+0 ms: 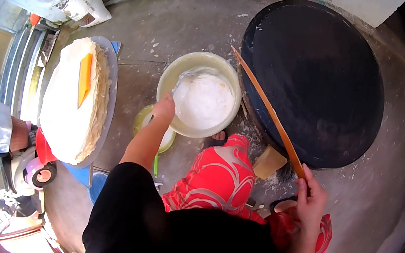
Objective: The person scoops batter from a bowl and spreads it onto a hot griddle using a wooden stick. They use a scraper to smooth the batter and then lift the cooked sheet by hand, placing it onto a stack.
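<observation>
My left hand (164,109) is closed round the handle of a batter-coated ladle (187,76), whose head lies against the far left inside of a large cream bowl (165,76). White batter (204,99) fills much of that bowl. In my right hand (311,195) is the near end of a long, flat wooden spatula (272,113). Its blade slants up and left over the near left edge of a big round black griddle (316,81). The griddle's surface looks bare and dark.
At left, a tall stack of thin pancakes (66,106) sits on a round board (108,91), with an orange scraper (84,80) on top. A green bowl (142,117) stands beside the cream bowl. A tan block (269,162) lies by the griddle. A white sack (87,4) leans at the wall.
</observation>
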### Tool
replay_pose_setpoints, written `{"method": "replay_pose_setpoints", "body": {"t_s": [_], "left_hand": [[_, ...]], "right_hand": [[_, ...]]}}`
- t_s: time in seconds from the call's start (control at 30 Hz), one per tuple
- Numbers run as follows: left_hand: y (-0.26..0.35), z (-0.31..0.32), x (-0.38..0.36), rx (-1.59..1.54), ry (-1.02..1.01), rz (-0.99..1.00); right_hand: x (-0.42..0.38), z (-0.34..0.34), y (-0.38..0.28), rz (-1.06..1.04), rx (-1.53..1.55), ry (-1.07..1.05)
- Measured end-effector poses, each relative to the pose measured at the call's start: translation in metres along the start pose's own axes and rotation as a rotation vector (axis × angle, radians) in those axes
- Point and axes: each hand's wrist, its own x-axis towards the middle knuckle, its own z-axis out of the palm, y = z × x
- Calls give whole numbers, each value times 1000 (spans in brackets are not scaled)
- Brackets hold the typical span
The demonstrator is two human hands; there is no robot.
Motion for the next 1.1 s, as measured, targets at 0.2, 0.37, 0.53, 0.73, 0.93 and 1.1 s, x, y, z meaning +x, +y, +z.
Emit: {"method": "replay_pose_setpoints", "body": {"t_s": [0.2, 0.37, 0.53, 0.73, 0.93, 1.1], "left_hand": [[-16, 32, -40, -163, -43, 35], [-1, 27, -57, -581, -485, -190], [-7, 35, -70, -1692, -1039, -742], [-12, -17, -108, -1829, -862, -324], [-6, 67, -95, -627, -64, 89], [-9, -33, -116, -60, -55, 159]], "right_hand": [[-17, -8, 4, -79, -12, 63], [-32, -18, 5, -111, 8, 98], [-38, -22, 4, -96, -8, 98], [-37, -20, 1, -119, -18, 90], [-35, -13, 4, -85, -42, 56], [-32, -12, 6, -123, -38, 47]]}}
